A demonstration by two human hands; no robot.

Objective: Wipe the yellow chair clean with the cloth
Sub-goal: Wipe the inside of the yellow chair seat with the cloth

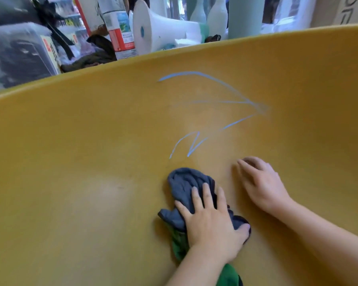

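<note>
The yellow chair [70, 182] fills most of the view, its curved seat scrawled with pale blue marks [194, 72]. Behind its rim at the left, a clear lidded bin [19, 56] holds dark contents, possibly fabric. A white megaphone [153, 29] lies beside it. The right hand [262, 186] rests on the seat, grasping nothing, fingers loosely bent. The left hand [211, 221] presses flat on the crumpled grey-blue cloth [186, 182], which lies on the seat just below the marks, green fabric [179, 244] underneath.

Yellow chair [91, 162] (blue-scribbled); cloth [184, 182] lies on it
</note>
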